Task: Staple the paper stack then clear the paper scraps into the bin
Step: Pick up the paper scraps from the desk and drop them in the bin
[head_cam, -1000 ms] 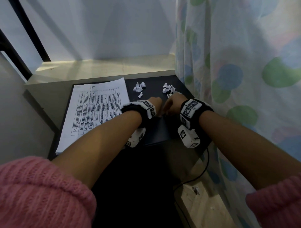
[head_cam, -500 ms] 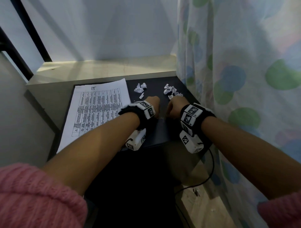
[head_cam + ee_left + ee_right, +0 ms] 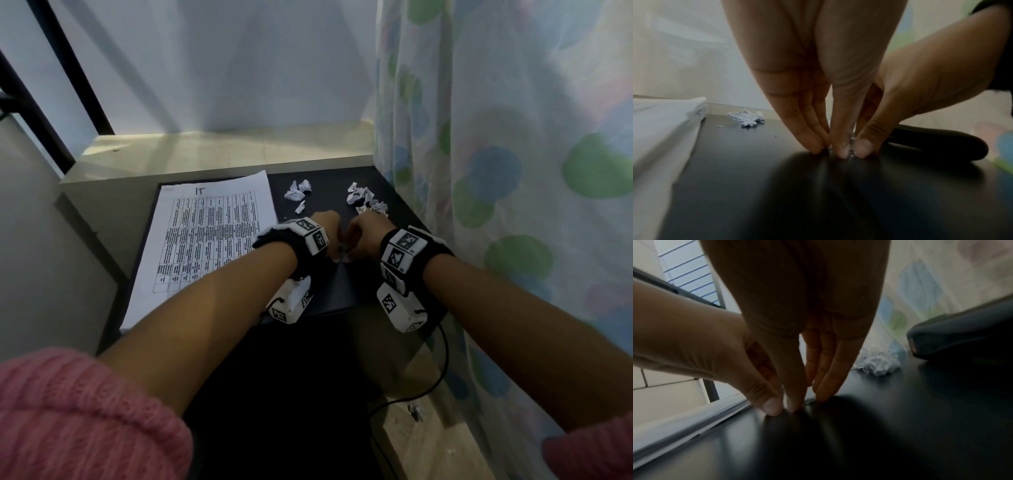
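Note:
The printed paper stack [image 3: 205,233] lies on the left of the black table [image 3: 329,294]. White paper scraps lie in two small heaps [image 3: 298,193] [image 3: 364,200] at the back. My left hand [image 3: 337,248] and right hand [image 3: 352,248] meet fingertip to fingertip on the table. Together they pinch a small shiny metal piece [image 3: 850,152] [image 3: 809,400], too small to identify. The black stapler [image 3: 941,142] [image 3: 962,334] lies just right of the hands and is hidden in the head view. No bin is in view.
A spotted curtain [image 3: 496,171] hangs along the table's right edge. A pale ledge [image 3: 222,154] runs behind the table below the wall. A black cable [image 3: 442,370] hangs off the front right corner. Paper edge [image 3: 694,423] lies close left of the fingers.
Both hands stay together at nearly the same spot, drifting slightly toward me. The paper stack and the scraps have not moved.

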`<state>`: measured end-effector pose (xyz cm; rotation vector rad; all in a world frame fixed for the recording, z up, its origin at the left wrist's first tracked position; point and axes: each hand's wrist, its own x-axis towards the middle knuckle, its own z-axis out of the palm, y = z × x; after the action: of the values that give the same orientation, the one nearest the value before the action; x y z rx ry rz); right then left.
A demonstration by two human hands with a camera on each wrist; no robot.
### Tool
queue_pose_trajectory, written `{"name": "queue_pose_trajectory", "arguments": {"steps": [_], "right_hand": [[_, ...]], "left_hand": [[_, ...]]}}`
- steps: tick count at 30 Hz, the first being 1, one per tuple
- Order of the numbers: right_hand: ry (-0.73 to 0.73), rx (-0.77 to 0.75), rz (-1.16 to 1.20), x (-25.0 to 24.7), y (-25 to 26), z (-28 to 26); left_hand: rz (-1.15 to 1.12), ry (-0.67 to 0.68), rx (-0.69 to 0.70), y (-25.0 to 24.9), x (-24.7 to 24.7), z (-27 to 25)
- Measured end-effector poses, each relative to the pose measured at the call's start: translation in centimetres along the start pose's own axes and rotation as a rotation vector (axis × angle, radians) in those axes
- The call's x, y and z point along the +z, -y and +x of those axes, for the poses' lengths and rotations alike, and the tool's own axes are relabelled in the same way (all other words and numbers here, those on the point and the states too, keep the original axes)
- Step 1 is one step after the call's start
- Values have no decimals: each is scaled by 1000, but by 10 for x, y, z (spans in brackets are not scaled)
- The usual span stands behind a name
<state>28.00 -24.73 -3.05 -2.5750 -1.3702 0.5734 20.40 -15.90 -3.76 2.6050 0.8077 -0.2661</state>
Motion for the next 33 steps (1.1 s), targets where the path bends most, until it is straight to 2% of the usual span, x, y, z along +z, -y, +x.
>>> {"name": "queue_pose_trajectory", "arguments": {"steps": [4, 13, 23, 33], "right_hand": [[5, 26, 76, 4, -2, 1], [-106, 47, -93, 24, 7, 6], [9, 53, 7, 8, 7, 11], [55, 74, 81, 9, 9, 16]], "left_hand": [[9, -1, -27, 2, 0, 3], [80, -2, -61, 3, 2, 8], [23, -23, -45, 9, 3, 4], [12, -16, -57, 12, 2, 7]]}}
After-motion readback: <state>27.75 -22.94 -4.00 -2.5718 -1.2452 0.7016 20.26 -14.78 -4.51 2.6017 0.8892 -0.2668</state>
